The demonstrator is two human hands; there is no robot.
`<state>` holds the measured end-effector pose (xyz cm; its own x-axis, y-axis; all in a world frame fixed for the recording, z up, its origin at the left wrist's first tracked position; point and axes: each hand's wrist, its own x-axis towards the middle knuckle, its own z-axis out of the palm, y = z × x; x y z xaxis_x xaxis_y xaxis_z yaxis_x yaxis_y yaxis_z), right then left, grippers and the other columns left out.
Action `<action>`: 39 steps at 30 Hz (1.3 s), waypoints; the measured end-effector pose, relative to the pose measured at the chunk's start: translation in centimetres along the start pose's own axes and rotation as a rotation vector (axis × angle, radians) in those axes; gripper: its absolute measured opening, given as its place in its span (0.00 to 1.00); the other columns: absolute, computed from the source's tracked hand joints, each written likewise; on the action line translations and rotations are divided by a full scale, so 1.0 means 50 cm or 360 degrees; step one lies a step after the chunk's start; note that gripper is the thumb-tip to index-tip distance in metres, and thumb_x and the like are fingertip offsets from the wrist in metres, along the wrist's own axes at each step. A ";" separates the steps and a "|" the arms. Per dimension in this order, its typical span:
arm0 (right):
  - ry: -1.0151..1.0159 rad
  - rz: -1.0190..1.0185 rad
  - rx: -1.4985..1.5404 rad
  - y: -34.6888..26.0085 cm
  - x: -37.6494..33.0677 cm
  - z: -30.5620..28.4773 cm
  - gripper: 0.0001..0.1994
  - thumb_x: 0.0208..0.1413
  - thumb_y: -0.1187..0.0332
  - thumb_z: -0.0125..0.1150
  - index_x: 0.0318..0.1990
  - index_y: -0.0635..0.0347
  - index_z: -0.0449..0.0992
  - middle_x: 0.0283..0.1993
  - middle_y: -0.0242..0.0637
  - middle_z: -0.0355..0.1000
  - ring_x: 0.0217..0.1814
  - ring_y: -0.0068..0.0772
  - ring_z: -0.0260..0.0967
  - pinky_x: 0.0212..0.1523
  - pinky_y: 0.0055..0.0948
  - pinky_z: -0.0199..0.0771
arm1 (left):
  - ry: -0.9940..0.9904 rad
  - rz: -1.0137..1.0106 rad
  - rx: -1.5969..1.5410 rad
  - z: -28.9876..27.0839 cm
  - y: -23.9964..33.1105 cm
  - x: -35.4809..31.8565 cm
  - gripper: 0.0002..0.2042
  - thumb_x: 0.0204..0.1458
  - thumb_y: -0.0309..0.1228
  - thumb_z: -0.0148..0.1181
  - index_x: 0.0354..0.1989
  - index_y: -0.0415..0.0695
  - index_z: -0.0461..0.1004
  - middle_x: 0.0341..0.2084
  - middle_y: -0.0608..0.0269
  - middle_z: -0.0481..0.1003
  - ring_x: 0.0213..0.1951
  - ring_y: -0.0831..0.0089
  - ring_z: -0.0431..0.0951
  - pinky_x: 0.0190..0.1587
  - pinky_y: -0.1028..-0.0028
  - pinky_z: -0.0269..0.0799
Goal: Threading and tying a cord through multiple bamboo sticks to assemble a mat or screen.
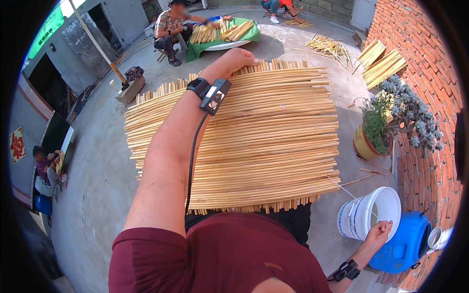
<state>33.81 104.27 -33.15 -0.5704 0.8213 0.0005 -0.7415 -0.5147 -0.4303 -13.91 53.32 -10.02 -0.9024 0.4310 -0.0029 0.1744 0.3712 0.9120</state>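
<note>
A thick mat of pale straw-coloured stalks (264, 136), laid side by side in rows, rests across my lap. My left arm reaches over it. At the far edge, my left hand (238, 57) has its fingers curled closed on the stalk ends; part of the grip is hidden. Off to the right, my right hand (378, 233) is raised in front of the opening of a white bucket (346, 219), fingers pinched together. What they hold is too small to make out. A thin pale cord (340, 187) runs from the mat's right edge toward the bucket.
A blue barrel (401, 246) lies beside the bucket. A potted plant (373, 141) stands along the brick wall (430, 161), with stalk bundles (383, 68) behind it. Loose stalks (327, 46) lie farther off. Other people sit working, one at a green-covered table (251, 35).
</note>
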 end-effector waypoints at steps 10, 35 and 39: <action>0.0393 -0.0544 -0.0886 -0.132 -0.048 -0.005 0.12 0.60 0.71 0.50 0.47 0.67 0.62 0.27 0.31 0.58 0.24 0.20 0.53 0.58 0.43 0.68 | -0.0312 0.0081 -0.0073 0.021 -0.015 0.044 0.10 0.56 0.37 0.54 0.33 0.45 0.75 0.23 0.73 0.74 0.24 0.86 0.72 0.26 0.82 0.68; -0.0811 -0.0783 -0.1463 0.200 0.322 0.503 0.07 0.60 0.70 0.51 0.38 0.64 0.73 0.26 0.27 0.68 0.25 0.15 0.61 0.30 0.14 0.64 | 0.0103 0.0387 -0.0500 -0.126 -0.070 -0.093 0.07 0.56 0.33 0.53 0.33 0.43 0.74 0.26 0.74 0.74 0.27 0.86 0.71 0.32 0.84 0.65; -0.0596 -0.0814 -0.1700 0.174 0.325 0.438 0.07 0.60 0.69 0.52 0.38 0.62 0.74 0.28 0.28 0.70 0.26 0.15 0.64 0.29 0.15 0.65 | 0.0190 0.0382 -0.0454 -0.158 -0.091 -0.111 0.07 0.56 0.33 0.53 0.33 0.44 0.74 0.26 0.74 0.74 0.28 0.86 0.70 0.33 0.84 0.65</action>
<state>10.36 107.74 -17.10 -0.4964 0.6575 0.5668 -0.3501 0.4459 -0.8238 -12.80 42.73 -10.91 -0.8917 0.3727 0.2568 0.2846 0.0206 0.9584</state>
